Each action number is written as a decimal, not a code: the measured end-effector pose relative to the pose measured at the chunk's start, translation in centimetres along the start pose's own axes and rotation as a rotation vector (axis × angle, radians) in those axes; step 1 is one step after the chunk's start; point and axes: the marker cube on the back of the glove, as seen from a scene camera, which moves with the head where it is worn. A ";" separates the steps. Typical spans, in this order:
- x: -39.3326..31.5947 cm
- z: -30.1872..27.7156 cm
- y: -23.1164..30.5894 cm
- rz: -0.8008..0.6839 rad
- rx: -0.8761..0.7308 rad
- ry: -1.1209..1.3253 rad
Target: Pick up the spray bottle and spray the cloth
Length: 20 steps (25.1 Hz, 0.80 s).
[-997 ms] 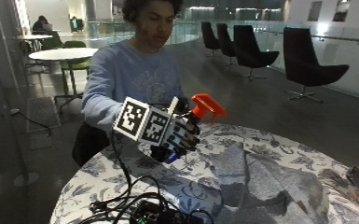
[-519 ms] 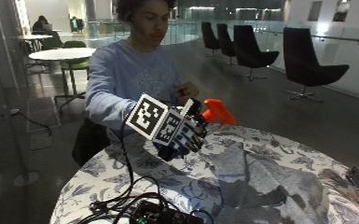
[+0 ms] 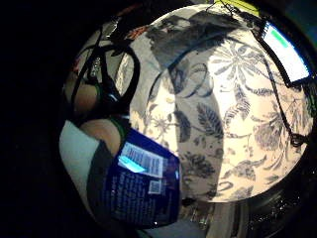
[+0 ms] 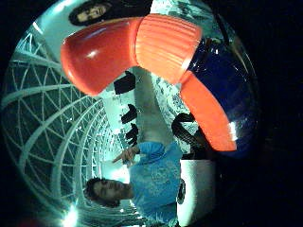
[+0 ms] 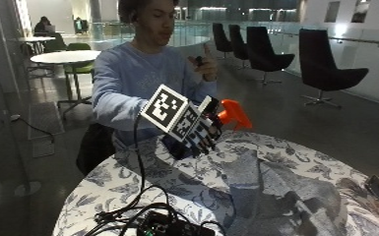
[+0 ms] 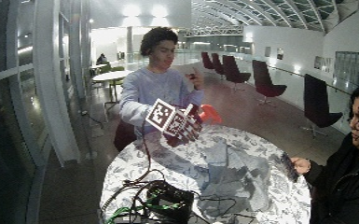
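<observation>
- The spray bottle [image 5: 232,114] is held up in the air by the gloved right hand [image 5: 199,135], above the near rim of the round desk [image 5: 113,179] and clear of its top.
- The hand's fingers are seen curled round the blue body of the bottle; the orange spray head is turned toward the middle of the desk.
- The grey cloth [image 5: 274,189] is spread loosely in folds across the middle of the desk, below and ahead of the nozzle, well apart from it.
- In the thumb-side palm view the orange head and trigger [image 4: 208,116] are shown close to the palm, with the dark blue body behind them.
- In the little-finger-side view a white label patch on the blue bottle [image 3: 141,161] is seen, with lines of small print beside it; none of the writing can be read.
- Open room is left between the bottle and the cloth; black cables [image 5: 137,219] are piled at the desk's near edge, and a lit phone [image 3: 287,49] is lying near the far edge.
- The bare left hand [image 5: 205,64] is raised at chest height, away from the desk.
</observation>
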 end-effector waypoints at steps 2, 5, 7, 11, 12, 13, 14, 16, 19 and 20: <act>0.3 0.6 0.1 0.022 -0.002 0.008; 0.2 1.4 0.8 0.027 0.004 0.002; -0.1 1.8 1.2 0.015 0.011 -0.007; -0.9 2.8 1.9 -0.023 0.002 -0.002; -1.2 3.0 2.0 -0.035 -0.006 -0.003; -1.4 3.3 2.0 -0.048 -0.014 -0.006; -1.6 3.6 2.1 -0.059 -0.023 -0.008; -1.7 4.3 2.2 -0.075 -0.042 -0.008; -1.9 5.7 2.4 -0.082 -0.069 0.003; -2.0 6.2 2.4 -0.087 -0.074 0.003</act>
